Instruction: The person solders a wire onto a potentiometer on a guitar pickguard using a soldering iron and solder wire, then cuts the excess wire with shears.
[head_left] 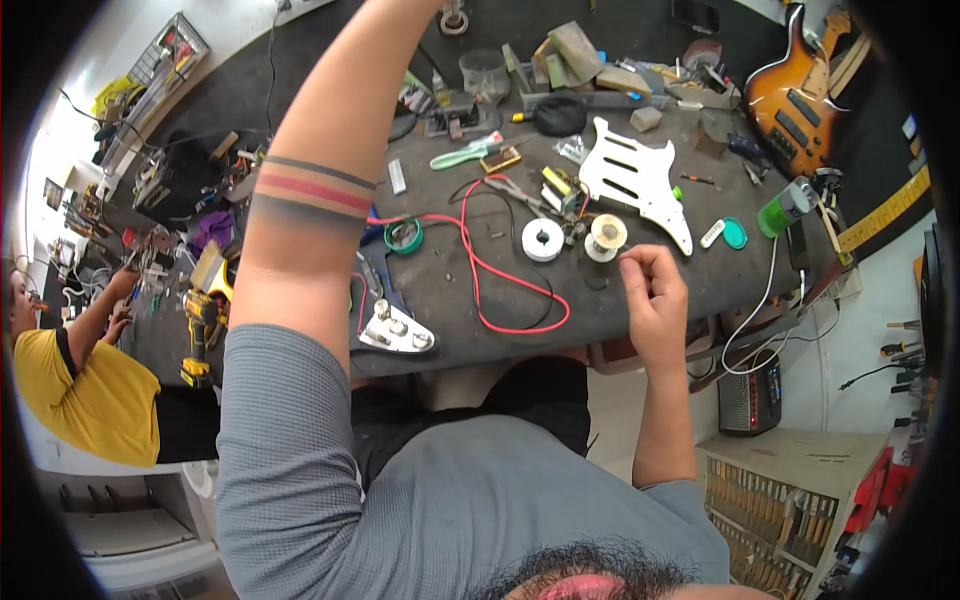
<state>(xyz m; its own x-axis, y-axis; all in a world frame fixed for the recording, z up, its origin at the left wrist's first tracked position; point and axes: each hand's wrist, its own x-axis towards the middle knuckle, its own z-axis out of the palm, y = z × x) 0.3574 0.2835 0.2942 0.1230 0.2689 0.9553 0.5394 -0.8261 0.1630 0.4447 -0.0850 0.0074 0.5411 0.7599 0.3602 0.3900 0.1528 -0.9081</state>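
My left forearm (pixel 345 110) reaches up and away over the bench, and its hand is past the top edge of the picture. My right hand (pixel 656 295) is raised at the bench's near edge, fingers curled and thumb pressed to them. Whatever may be in that pinch is too small to make out. Just beyond its fingertips stands a spool of thin wire (pixel 606 236), with a white spool (pixel 542 239) to its left. A white guitar pickguard (pixel 640 175) lies behind. Nearer my left arm are a green ring-shaped spool (pixel 404 236) and a guitar control plate (pixel 398 330) with knobs.
A red cable (pixel 472 290) loops across the dark bench mat. Pliers (pixel 520 192) lie near the spools. A sunburst guitar body (pixel 795 100) rests at the far right, by a green bottle (pixel 785 208). A co-worker in yellow (pixel 85 390) and a drill (pixel 200 335) are at left.
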